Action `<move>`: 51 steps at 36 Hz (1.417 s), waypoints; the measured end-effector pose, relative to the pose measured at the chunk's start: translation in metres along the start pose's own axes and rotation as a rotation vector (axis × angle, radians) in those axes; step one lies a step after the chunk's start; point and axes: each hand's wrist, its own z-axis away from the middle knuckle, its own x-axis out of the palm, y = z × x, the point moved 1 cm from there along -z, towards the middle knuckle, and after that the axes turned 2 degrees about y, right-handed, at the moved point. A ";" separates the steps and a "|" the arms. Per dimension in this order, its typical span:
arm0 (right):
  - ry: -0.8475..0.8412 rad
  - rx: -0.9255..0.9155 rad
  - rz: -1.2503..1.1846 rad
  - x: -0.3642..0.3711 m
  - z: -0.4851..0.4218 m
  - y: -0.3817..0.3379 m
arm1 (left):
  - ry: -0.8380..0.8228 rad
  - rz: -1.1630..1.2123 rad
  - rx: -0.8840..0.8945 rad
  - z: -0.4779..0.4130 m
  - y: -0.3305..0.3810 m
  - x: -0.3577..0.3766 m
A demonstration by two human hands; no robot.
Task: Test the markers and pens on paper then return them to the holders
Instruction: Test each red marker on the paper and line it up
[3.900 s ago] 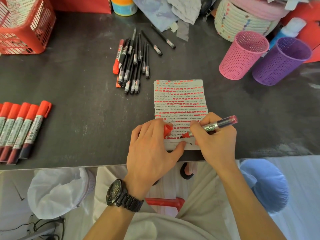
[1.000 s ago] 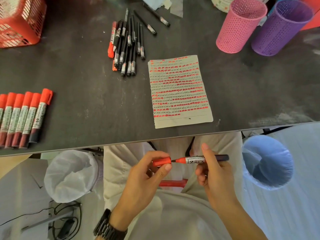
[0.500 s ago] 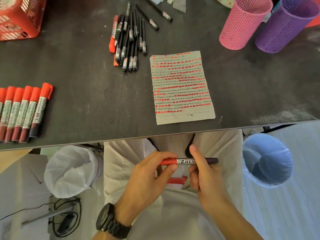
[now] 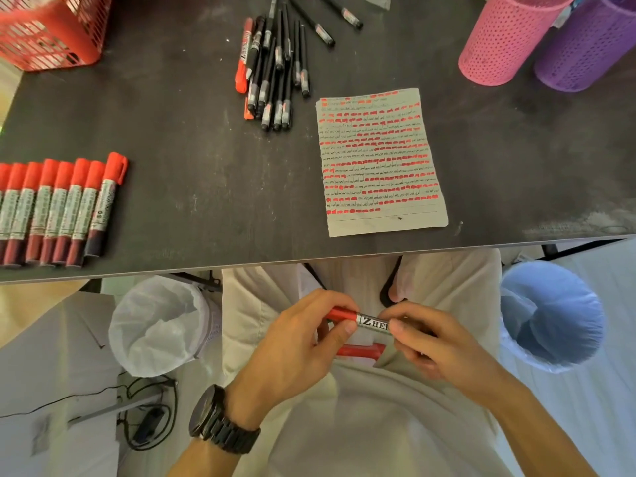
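Note:
Over my lap, below the table edge, both hands hold one red marker (image 4: 368, 320) with its cap on. My left hand (image 4: 306, 342) pinches the red cap end and my right hand (image 4: 426, 342) grips the barrel, hiding its far end. On the dark table lies the test paper (image 4: 380, 160), filled with rows of red and black marks. Several red-capped markers (image 4: 58, 208) lie in a row at the left edge. A pile of black pens (image 4: 275, 63) with a red pen lies at the top centre. A pink holder (image 4: 506, 36) and a purple holder (image 4: 585, 46) stand at the top right.
A red mesh basket (image 4: 51, 32) sits at the table's top left corner. Under the table stand a white-lined bin (image 4: 158, 325) on the left and a blue-lined bin (image 4: 550, 318) on the right. Cables (image 4: 144, 418) lie on the floor.
The marker left the paper and came down to my lap. My left hand pushed the red cap onto its tip, and my hands have drawn closer together on it.

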 end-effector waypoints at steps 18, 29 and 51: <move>-0.072 0.104 -0.574 0.065 -0.005 -0.017 | 0.308 1.365 -0.237 -0.039 0.065 -0.066; 0.215 -0.008 -0.564 0.095 0.006 -0.047 | 0.467 1.506 -0.380 -0.058 0.069 -0.058; 0.173 0.061 -0.640 0.098 -0.030 -0.072 | 0.574 0.862 -0.195 -0.043 0.046 -0.077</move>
